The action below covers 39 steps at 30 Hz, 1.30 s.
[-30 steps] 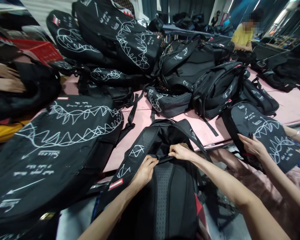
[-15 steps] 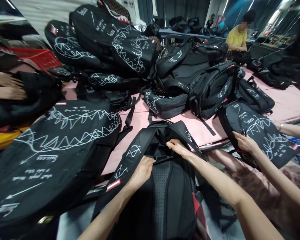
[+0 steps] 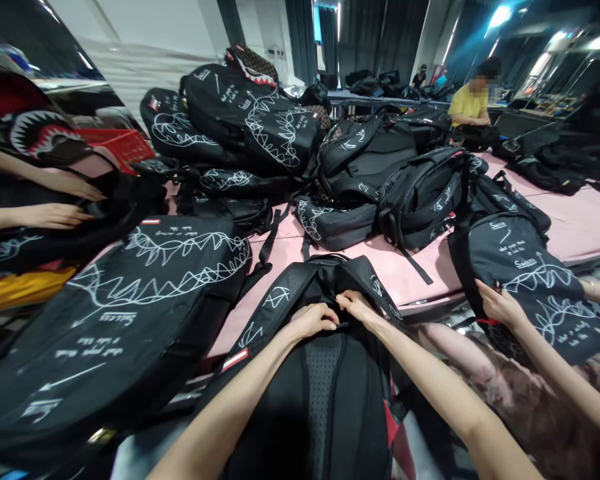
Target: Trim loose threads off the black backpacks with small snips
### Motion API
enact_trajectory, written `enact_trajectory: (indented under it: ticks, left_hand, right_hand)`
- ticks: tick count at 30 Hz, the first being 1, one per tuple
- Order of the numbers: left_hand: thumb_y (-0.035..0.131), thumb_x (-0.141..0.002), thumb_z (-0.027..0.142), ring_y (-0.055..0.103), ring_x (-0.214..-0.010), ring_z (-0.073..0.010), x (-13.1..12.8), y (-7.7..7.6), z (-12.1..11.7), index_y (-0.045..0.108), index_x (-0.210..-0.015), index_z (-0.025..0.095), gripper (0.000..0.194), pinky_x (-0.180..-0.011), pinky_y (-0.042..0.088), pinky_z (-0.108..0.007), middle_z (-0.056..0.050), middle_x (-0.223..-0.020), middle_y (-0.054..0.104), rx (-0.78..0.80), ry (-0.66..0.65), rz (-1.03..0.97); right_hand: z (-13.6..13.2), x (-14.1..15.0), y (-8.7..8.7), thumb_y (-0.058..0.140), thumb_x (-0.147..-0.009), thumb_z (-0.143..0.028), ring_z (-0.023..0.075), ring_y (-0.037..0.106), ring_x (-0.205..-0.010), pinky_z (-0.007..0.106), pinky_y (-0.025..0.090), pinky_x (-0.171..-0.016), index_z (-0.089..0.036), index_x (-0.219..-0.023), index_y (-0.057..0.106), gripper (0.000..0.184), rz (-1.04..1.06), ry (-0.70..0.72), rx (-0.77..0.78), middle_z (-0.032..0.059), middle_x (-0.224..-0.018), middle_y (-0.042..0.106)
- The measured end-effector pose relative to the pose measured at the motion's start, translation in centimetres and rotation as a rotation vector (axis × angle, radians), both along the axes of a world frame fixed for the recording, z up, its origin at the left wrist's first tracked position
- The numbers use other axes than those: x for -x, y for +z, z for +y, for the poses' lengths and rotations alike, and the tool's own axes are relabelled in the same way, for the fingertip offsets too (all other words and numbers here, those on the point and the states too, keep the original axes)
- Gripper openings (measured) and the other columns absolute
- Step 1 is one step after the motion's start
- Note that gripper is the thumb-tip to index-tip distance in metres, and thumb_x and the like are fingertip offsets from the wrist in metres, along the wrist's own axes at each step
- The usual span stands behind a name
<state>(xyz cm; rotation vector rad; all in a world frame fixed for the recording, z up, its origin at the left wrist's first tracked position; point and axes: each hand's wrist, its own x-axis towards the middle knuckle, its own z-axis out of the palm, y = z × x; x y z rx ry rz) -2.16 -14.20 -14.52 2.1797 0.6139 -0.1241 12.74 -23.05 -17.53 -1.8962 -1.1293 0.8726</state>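
A black backpack (image 3: 360, 400) leans against the table edge in front of me, its padded, mesh-striped back panel toward me. White scribbles mark its shoulder straps. My right hand (image 3: 355, 305) pinches black material at the top of the panel, between the straps. Close beside it, my left hand (image 3: 313, 320) has its fingers curled over the same fabric. The two hands' fingertips almost meet. Exactly which fold or small part they pinch is hidden in the dark material.
To the left lies a large black backpack (image 3: 145, 320) with white drawings. More backpacks (image 3: 350, 160) are piled on the pink table (image 3: 280, 248). Co-workers' hands handle bags at left (image 3: 55, 215) and right (image 3: 500, 303). A red crate (image 3: 125, 148) stands behind.
My left hand has moved right, closer to my right hand, along the backpack's top. The view has tilted up slightly. At left, a co-worker's hands now show further into view.
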Motion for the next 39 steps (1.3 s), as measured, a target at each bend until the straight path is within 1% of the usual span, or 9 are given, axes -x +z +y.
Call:
enact_trajectory:
  ticks: [4,10,15,22,26,32,34,36,39]
  left_hand:
    - [0.066,-0.063,0.024,0.060,-0.070,-0.0154,0.1,-0.6,-0.2,0.065,-0.063,0.023,0.002,-0.064,0.037,-0.021,0.003,-0.067,0.065,0.009,0.149,0.015]
    - [0.035,-0.085,0.025,0.050,-0.050,-0.0128,0.4,-2.9,-0.6,0.049,-0.075,0.019,0.018,-0.052,0.032,-0.022,0.003,-0.053,0.053,0.046,0.530,-0.016]
    - [0.038,-0.085,0.026,0.045,-0.049,-0.0115,0.6,-4.3,-0.7,0.041,-0.069,0.019,0.017,-0.054,0.031,-0.021,0.006,-0.049,0.043,0.081,0.645,-0.073]
    - [0.040,-0.084,0.026,0.043,-0.047,-0.0107,0.5,-5.5,-0.3,0.041,-0.070,0.019,0.016,-0.051,0.029,-0.022,0.006,-0.050,0.041,0.137,0.672,-0.119]
    - [0.037,-0.084,0.026,0.040,-0.046,-0.0103,0.4,-4.7,-0.3,0.043,-0.069,0.019,0.018,-0.052,0.030,-0.022,0.006,-0.048,0.039,0.161,0.658,-0.165]
    - [0.042,-0.083,0.039,0.056,-0.064,-0.0131,2.4,-1.2,0.0,0.055,-0.055,0.015,0.039,-0.069,0.043,-0.025,-0.003,-0.062,0.062,0.303,0.317,-0.261]
    - [0.026,-0.089,0.043,0.061,-0.071,-0.0143,2.7,-0.4,0.1,0.056,-0.051,0.015,0.057,-0.074,0.045,-0.025,-0.007,-0.070,0.066,0.252,0.252,-0.205]
    - [0.016,-0.092,0.039,0.062,-0.076,-0.0140,2.2,-0.1,0.1,0.063,-0.062,0.014,0.061,-0.074,0.046,-0.024,-0.006,-0.079,0.069,0.100,0.282,-0.083]
    - [0.044,-0.085,0.030,0.064,-0.079,-0.0175,0.4,-0.3,0.3,0.067,-0.081,0.014,0.028,-0.070,0.046,-0.025,-0.008,-0.083,0.069,-0.101,0.354,0.127]
  right_hand:
    - [-0.3,0.0,0.4,0.044,-0.085,-0.039,0.0106,0.049,-0.060,0.021,0.033,-0.057,-0.015,-0.065,0.056,0.033,0.000,0.026,-0.006,-0.0001,-0.066,0.057]
    - [-1.5,0.1,0.6,0.057,-0.077,-0.035,0.0114,0.053,-0.064,0.021,0.035,-0.058,-0.016,-0.076,0.061,0.019,-0.037,0.106,0.055,-0.0017,-0.069,0.061]
    - [-1.6,0.9,0.8,0.064,-0.071,-0.035,0.0125,0.055,-0.063,0.022,0.033,-0.057,-0.019,-0.072,0.066,0.016,-0.139,0.118,0.166,-0.0028,-0.066,0.062]
    - [-1.0,1.9,1.6,0.065,-0.069,-0.037,0.0127,0.055,-0.061,0.023,0.032,-0.056,-0.021,-0.067,0.067,0.016,-0.224,0.102,0.225,-0.0042,-0.061,0.061]
    - [-1.0,2.1,1.7,0.064,-0.069,-0.033,0.0144,0.056,-0.061,0.024,0.034,-0.058,-0.021,-0.064,0.066,0.013,-0.247,0.065,0.208,-0.0040,-0.057,0.059]
    - [-1.3,1.1,2.1,0.052,-0.078,-0.032,0.0173,0.058,-0.075,0.027,0.042,-0.070,-0.017,-0.081,0.063,0.018,-0.233,-0.064,0.024,0.0022,-0.079,0.064]
    - [-1.8,0.6,2.0,0.052,-0.076,-0.030,0.0185,0.058,-0.081,0.029,0.043,-0.076,-0.017,-0.083,0.061,0.017,-0.225,-0.068,-0.031,0.0041,-0.084,0.065]
    - [-2.4,0.2,1.4,0.054,-0.074,-0.029,0.0204,0.058,-0.084,0.033,0.043,-0.080,-0.017,-0.082,0.059,0.015,-0.205,-0.090,-0.093,0.0050,-0.085,0.064]
    - [-3.0,-0.3,-0.2,0.054,-0.072,-0.032,0.0226,0.058,-0.087,0.038,0.043,-0.084,-0.019,-0.083,0.057,0.017,-0.141,-0.170,-0.187,0.0054,-0.087,0.064]
